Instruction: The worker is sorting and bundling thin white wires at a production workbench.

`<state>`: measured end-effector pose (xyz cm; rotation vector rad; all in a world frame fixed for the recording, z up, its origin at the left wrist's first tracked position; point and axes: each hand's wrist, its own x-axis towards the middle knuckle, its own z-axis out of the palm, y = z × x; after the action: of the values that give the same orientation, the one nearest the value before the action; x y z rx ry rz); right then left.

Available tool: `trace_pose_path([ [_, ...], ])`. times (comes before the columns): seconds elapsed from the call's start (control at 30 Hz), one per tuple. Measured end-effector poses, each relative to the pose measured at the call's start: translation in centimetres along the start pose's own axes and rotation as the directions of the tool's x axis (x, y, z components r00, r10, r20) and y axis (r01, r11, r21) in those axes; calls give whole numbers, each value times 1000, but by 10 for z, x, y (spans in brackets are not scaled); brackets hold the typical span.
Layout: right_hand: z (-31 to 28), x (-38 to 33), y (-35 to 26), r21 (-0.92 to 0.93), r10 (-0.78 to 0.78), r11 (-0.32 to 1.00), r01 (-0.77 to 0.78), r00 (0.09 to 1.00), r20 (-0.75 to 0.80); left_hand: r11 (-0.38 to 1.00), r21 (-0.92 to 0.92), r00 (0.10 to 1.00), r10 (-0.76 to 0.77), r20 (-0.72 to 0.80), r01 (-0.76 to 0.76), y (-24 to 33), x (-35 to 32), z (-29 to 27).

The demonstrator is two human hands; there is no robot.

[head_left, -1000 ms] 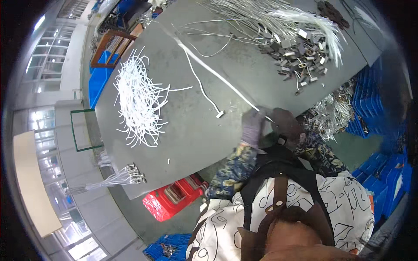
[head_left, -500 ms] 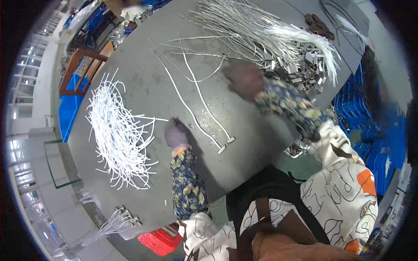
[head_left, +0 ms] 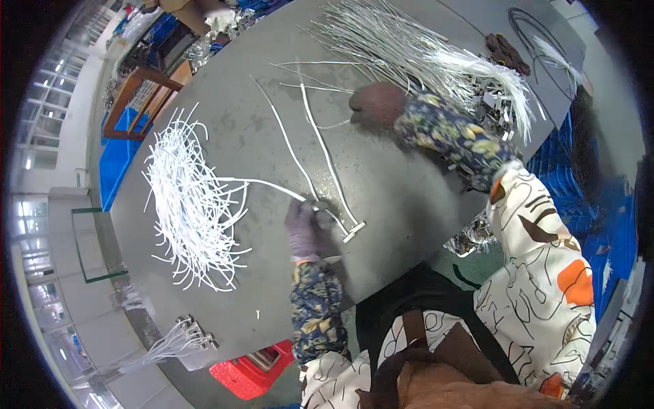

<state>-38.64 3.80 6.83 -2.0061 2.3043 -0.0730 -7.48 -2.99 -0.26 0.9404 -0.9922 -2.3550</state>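
Observation:
In the head view, my left hand, in a purple-grey glove, pinches the end of a thin white tube. That tube stretches out of a pile of white tubes on the left. Beside the hand lie two sleeved wires, running to small metal end pieces. Farther up on the right, my right hand wears a dark reddish glove. Its fingers are curled over a thin wire that runs into them; blur hides the fingertips and the wire's end.
A bundle of silvery wires spreads across the far side of the grey table, with small metal parts near it. A brown glove lies behind. Wired pieces sit at the near left edge, above a red bin.
My left hand has moved right and taken hold of a white tube, drawing it partly from the pile. My right hand has shifted slightly up and closed over the thin wire's end.

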Motion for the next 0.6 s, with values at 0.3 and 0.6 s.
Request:
trace_pose_path([
  [0.3, 95, -170, -78, 343, -21, 921, 184, 904, -428, 824, -564, 961, -193, -198, 50, -72, 20, 134],
  [0.6, 65, -384, -131, 892, 271, 438, -109, 962, -16, 897, -424, 895, -287, -341, 127, -89, 78, 165],
])
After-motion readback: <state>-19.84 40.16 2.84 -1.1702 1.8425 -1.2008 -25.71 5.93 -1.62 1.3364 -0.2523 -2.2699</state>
